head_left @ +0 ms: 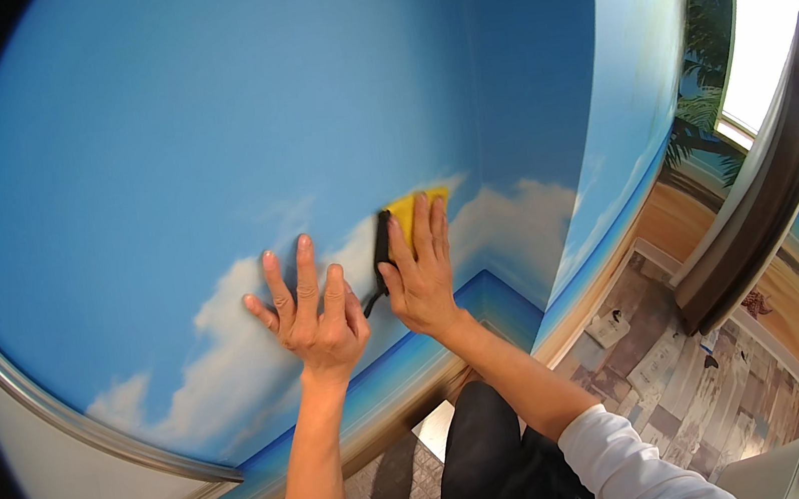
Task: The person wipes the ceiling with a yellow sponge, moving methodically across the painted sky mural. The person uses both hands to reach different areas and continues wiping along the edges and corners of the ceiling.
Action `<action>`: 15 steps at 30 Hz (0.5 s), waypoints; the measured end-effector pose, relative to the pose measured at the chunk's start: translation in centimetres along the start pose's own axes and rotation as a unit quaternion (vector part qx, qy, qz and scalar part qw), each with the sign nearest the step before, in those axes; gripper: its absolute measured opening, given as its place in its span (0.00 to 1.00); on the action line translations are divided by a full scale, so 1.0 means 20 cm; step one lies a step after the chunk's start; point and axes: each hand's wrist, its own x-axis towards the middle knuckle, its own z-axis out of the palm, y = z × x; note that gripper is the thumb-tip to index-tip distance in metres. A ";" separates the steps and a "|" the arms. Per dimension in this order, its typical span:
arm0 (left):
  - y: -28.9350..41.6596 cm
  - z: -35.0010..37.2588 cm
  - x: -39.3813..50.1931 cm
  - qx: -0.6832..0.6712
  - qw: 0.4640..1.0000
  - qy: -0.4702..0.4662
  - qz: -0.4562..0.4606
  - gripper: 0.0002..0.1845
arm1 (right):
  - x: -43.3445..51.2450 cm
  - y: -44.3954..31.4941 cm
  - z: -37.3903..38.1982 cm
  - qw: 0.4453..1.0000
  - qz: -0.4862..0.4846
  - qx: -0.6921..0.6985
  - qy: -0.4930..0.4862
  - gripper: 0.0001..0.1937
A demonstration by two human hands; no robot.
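My right hand (pixel 421 269) presses a yellow tool with a black edge (pixel 403 220) flat against a wall mural of blue sky and white clouds (pixel 320 108). It looks like a wallpaper smoothing tool, and a thin black strap or tail hangs from its lower end. The fingers lie over its yellow face, near the inner wall corner. To the left, my left hand (pixel 323 328) is spread on or just over the painted cloud, with its fingers apart and nothing in it.
A silver-coloured trim (pixel 88 412) borders the mural at the lower left. On the right, a dark brown curved panel (pixel 767 224) stands beside a bright window (pixel 755 21). Papers (pixel 607 329) lie on the wood-patterned floor (pixel 681 379). A white box-like object (pixel 769 466) stands at the lower right.
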 end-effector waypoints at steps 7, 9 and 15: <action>0.04 0.04 0.01 -0.004 1.000 -0.006 -0.002 0.07 | 0.67 0.25 -0.14 0.994 -0.041 -0.021 0.098 0.32; 0.05 0.05 0.00 0.000 1.000 -0.001 -0.002 0.06 | 0.70 0.34 -0.15 0.991 -0.058 -0.031 0.117 0.32; 0.05 0.09 -0.02 0.046 0.999 0.006 0.007 0.07 | 0.28 0.43 -0.10 0.996 -0.033 -0.019 0.076 0.32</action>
